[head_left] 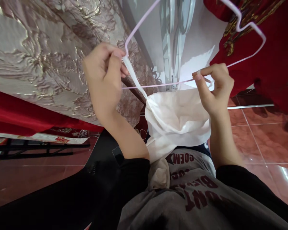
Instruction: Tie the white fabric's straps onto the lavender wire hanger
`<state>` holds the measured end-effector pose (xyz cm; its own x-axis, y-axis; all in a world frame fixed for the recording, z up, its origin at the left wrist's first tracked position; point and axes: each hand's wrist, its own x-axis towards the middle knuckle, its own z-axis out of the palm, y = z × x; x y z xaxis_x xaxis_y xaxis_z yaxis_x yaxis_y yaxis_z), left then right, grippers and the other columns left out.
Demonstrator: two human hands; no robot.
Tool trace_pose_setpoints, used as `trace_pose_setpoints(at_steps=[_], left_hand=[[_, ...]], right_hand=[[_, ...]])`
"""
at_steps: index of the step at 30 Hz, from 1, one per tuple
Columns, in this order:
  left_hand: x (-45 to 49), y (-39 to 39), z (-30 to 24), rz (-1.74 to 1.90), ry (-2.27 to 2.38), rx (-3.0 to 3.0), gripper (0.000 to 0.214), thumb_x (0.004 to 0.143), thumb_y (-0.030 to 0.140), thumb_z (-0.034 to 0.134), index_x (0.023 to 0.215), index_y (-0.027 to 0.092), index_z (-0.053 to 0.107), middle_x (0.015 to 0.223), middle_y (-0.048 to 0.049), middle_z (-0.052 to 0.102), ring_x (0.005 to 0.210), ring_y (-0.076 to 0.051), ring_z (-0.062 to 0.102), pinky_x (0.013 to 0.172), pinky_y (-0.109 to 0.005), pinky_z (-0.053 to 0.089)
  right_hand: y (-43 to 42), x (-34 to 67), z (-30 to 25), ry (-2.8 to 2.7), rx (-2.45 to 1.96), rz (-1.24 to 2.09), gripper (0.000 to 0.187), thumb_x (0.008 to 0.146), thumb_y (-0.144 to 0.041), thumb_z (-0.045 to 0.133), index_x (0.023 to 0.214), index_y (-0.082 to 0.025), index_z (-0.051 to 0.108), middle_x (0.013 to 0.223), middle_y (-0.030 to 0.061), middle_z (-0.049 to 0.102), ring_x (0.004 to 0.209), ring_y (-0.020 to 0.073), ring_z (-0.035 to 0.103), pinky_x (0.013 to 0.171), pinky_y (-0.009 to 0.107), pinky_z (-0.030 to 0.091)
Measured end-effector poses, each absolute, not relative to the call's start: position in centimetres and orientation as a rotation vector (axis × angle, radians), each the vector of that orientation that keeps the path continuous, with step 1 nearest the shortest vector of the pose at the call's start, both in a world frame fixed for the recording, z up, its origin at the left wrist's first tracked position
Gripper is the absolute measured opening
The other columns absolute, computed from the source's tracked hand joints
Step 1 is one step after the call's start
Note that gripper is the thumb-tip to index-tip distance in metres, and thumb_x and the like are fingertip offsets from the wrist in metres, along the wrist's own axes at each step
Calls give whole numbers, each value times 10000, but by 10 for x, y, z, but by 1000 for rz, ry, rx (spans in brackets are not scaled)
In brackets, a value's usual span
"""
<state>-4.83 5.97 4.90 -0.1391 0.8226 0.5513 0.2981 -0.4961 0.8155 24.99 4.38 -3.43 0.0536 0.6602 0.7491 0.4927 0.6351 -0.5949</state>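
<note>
A cream-white garment [177, 111] with thin shoulder straps hangs below a pale pink hanger [158, 85], its cloth reaching down over my lap. My left hand [105, 80] is closed, pinching the left strap [135, 76] at the hanger's left corner. The strap runs taut from those fingers down to the garment's top edge. On the other side, my right hand [216, 86] is closed, thumb and forefinger pinching the right strap [210, 83] near the hanger's bar. The fingers partly hide this strap. The hanger's shoulders rise past both hands, and its top is out of view.
Shiny embossed beige fabric [50, 54] hangs at the left, and red cloth with gold trim [273, 48] at the right. A white wall with grey metalwork [169, 48] stands ahead. A black surface [98, 159] lies at my left, above red floor tiles [268, 137].
</note>
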Motion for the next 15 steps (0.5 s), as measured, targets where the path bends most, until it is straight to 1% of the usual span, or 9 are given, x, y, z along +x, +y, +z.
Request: trace_pose_setpoints(at_steps=[2, 4, 6, 8, 9, 10, 12, 14, 15], left_hand=[[-50, 62, 35, 1799, 1290, 1620, 360, 1163, 24, 599, 867, 133, 773, 703, 15, 663, 651, -105, 624, 636, -196, 515], [-49, 60, 16, 1981, 1257, 1497, 363, 1160, 46, 588, 854, 160, 746, 727, 12, 681, 619, -103, 598, 607, -206, 509], [-44, 55, -5, 2133, 1165, 1273, 280, 1144, 110, 606, 908, 201, 726, 757, 14, 698, 593, -109, 596, 595, -229, 522], [-34, 48, -23, 2198, 1067, 1045, 156, 1154, 273, 643, 1018, 246, 714, 811, 8, 724, 648, -134, 662, 642, -264, 559], [-28, 45, -30, 2174, 1040, 1002, 183, 1156, 386, 661, 1036, 256, 709, 851, -3, 741, 682, -145, 690, 701, -294, 589], [-22, 42, -35, 2144, 1018, 993, 261, 1145, 494, 674, 1028, 261, 699, 878, -14, 751, 716, -162, 718, 735, -319, 603], [-12, 37, -40, 2088, 989, 1026, 395, 1110, 644, 678, 993, 267, 682, 911, -31, 769, 760, -189, 752, 784, -352, 621], [-7, 35, -41, 2069, 992, 1075, 442, 1090, 696, 677, 961, 274, 663, 907, -39, 780, 783, -201, 764, 783, -348, 628], [-6, 34, -40, 2074, 1005, 1092, 447, 1093, 702, 668, 953, 277, 654, 904, -42, 783, 797, -201, 767, 786, -341, 630]], right_hand=[[45, 251, -36, -1601, -982, 147, 362, 1068, -636, 635, 892, -333, 726, 883, 12, 726, 957, 264, 701, 1037, 565, 611], [45, 251, -36, -1602, -982, 114, 371, 1061, -648, 636, 884, -332, 720, 862, 10, 719, 929, 261, 692, 994, 551, 622], [44, 250, -37, -1602, -973, 93, 369, 1058, -642, 643, 886, -326, 725, 860, 11, 722, 914, 257, 688, 976, 535, 625], [42, 246, -36, -1613, -970, 118, 360, 1071, -618, 635, 901, -318, 740, 886, 17, 742, 923, 251, 696, 991, 524, 621], [41, 243, -36, -1618, -971, 142, 357, 1082, -604, 623, 914, -316, 752, 906, 19, 755, 936, 249, 705, 1002, 522, 619], [39, 240, -36, -1619, -967, 165, 351, 1094, -588, 609, 935, -319, 767, 929, 19, 770, 952, 249, 717, 1012, 523, 618], [38, 234, -35, -1586, -903, 181, 290, 1101, -527, 619, 995, -337, 811, 959, 10, 802, 963, 256, 746, 990, 527, 629], [40, 232, -36, -1507, -795, 156, 193, 1080, -418, 671, 1040, -383, 856, 969, -12, 829, 950, 260, 771, 930, 508, 642], [44, 234, -37, -1432, -724, 103, 180, 1054, -355, 703, 1039, -407, 875, 964, -26, 839, 928, 256, 776, 891, 490, 644]])
